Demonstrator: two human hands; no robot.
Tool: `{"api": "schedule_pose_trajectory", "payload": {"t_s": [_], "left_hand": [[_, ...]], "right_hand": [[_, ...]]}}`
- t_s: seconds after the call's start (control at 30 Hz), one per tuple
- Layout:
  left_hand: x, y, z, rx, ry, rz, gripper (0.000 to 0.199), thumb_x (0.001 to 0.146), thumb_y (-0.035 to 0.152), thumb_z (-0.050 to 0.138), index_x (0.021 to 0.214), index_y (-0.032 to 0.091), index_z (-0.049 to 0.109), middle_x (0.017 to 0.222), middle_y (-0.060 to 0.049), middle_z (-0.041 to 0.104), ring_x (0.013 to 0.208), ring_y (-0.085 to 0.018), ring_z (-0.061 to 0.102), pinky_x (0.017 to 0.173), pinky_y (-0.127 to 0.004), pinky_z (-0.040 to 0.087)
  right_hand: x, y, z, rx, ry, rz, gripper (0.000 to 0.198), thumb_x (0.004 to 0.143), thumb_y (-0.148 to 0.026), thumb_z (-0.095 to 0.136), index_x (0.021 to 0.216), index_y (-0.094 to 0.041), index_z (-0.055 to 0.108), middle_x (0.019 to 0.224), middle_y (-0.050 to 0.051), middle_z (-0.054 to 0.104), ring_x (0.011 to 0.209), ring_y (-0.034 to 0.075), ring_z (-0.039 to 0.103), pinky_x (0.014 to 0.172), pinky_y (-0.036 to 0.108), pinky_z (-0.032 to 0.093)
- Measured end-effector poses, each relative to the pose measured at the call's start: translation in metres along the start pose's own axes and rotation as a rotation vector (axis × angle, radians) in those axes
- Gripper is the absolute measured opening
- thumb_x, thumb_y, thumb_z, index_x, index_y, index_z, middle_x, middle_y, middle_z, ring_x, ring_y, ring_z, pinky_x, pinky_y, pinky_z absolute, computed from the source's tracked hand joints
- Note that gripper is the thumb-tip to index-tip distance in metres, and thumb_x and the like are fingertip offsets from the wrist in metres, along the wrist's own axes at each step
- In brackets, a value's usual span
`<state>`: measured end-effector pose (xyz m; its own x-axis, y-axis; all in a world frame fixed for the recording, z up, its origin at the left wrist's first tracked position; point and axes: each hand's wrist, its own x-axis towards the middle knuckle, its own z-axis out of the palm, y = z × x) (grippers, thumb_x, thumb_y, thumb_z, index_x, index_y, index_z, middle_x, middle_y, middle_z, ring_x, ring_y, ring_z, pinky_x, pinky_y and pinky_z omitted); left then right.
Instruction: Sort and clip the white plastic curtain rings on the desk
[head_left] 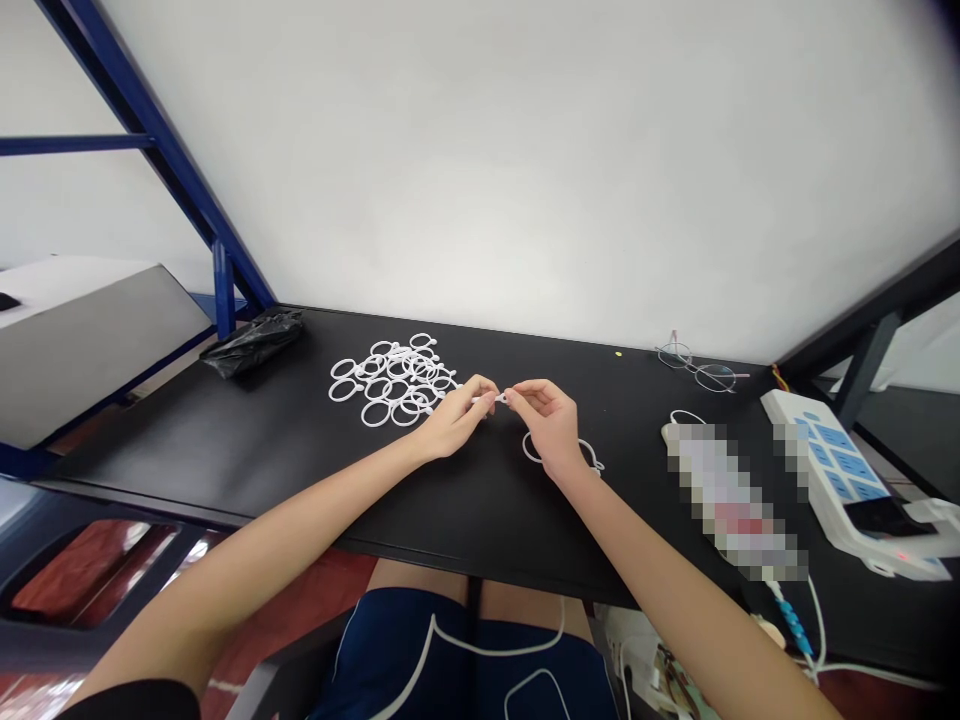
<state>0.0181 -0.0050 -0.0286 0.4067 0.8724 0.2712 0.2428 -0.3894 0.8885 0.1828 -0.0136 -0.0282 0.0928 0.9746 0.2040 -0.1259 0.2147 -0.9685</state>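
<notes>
My left hand (457, 418) and my right hand (551, 420) meet above the black table, fingertips pinched. Between them is a small white piece (502, 398), with each hand gripping one end. Its full shape is hidden by the fingers. Left of my left hand lies a loose pile of thin white rings (397, 378), each with a small tab. Under my right hand, partly covered by it, one or more similar white rings (529, 452) rest on the table.
A crumpled black plastic bag (255, 343) lies at the back left of the black table (300, 465). Eyeglasses (714, 378) sit at the back right. Nearer stand a blurred-out device (731, 500) with a cable and a white power strip (832, 470). A pale wall rises behind.
</notes>
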Motion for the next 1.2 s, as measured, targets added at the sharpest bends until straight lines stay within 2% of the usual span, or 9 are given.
{"api": "schedule_pose_trajectory", "payload": {"t_s": [0.17, 0.4, 0.83, 1.03, 1.1, 1.2], "left_hand": [[-0.001, -0.001, -0.002, -0.018, 0.029, 0.001, 0.020, 0.096, 0.033, 0.039, 0.102, 0.019, 0.051, 0.084, -0.001, 0.053, 0.075, -0.014, 0.051, 0.072, -0.029, 0.044], [-0.002, 0.000, -0.001, -0.103, 0.021, 0.048, 0.018, 0.096, 0.032, 0.040, 0.105, 0.019, 0.049, 0.086, -0.001, 0.051, 0.078, -0.014, 0.050, 0.074, -0.028, 0.044], [-0.002, -0.003, -0.002, -0.094, 0.006, 0.063, 0.021, 0.097, 0.037, 0.039, 0.105, 0.019, 0.048, 0.085, -0.001, 0.052, 0.079, -0.014, 0.052, 0.075, -0.029, 0.045], [-0.001, 0.004, -0.008, 0.067, -0.038, 0.099, 0.028, 0.098, 0.039, 0.036, 0.107, 0.018, 0.052, 0.085, -0.002, 0.058, 0.078, -0.015, 0.054, 0.073, -0.029, 0.043], [0.000, 0.007, -0.012, 0.187, -0.075, 0.155, 0.030, 0.098, 0.039, 0.037, 0.103, 0.017, 0.056, 0.089, -0.004, 0.061, 0.079, -0.016, 0.055, 0.074, -0.029, 0.043], [0.001, 0.010, -0.020, 0.476, -0.115, 0.267, 0.030, 0.096, 0.040, 0.044, 0.106, 0.017, 0.059, 0.094, -0.007, 0.062, 0.083, -0.019, 0.056, 0.077, -0.032, 0.043]], "right_hand": [[-0.002, -0.002, 0.001, -0.062, -0.121, 0.075, 0.026, 0.072, -0.044, 0.075, 0.073, -0.018, 0.072, 0.068, 0.002, 0.069, 0.059, 0.013, 0.060, 0.058, 0.027, 0.052], [-0.003, -0.007, 0.002, 0.119, -0.144, 0.197, 0.026, 0.066, -0.042, 0.081, 0.065, -0.018, 0.071, 0.066, 0.002, 0.069, 0.056, 0.011, 0.058, 0.059, 0.026, 0.051], [-0.004, -0.007, 0.004, 0.079, -0.135, 0.145, 0.027, 0.066, -0.045, 0.080, 0.066, -0.019, 0.070, 0.066, 0.001, 0.067, 0.055, 0.011, 0.057, 0.060, 0.028, 0.051], [-0.004, -0.009, 0.003, 0.006, -0.118, 0.069, 0.027, 0.071, -0.046, 0.076, 0.070, -0.020, 0.070, 0.068, 0.001, 0.067, 0.054, 0.011, 0.058, 0.059, 0.029, 0.051], [-0.004, -0.009, 0.003, -0.020, -0.100, 0.053, 0.028, 0.071, -0.046, 0.076, 0.071, -0.020, 0.069, 0.069, 0.001, 0.068, 0.054, 0.012, 0.059, 0.059, 0.029, 0.051], [-0.003, -0.009, 0.002, -0.034, -0.066, 0.056, 0.029, 0.072, -0.047, 0.074, 0.072, -0.019, 0.067, 0.070, 0.002, 0.068, 0.052, 0.012, 0.058, 0.057, 0.028, 0.051]]}}
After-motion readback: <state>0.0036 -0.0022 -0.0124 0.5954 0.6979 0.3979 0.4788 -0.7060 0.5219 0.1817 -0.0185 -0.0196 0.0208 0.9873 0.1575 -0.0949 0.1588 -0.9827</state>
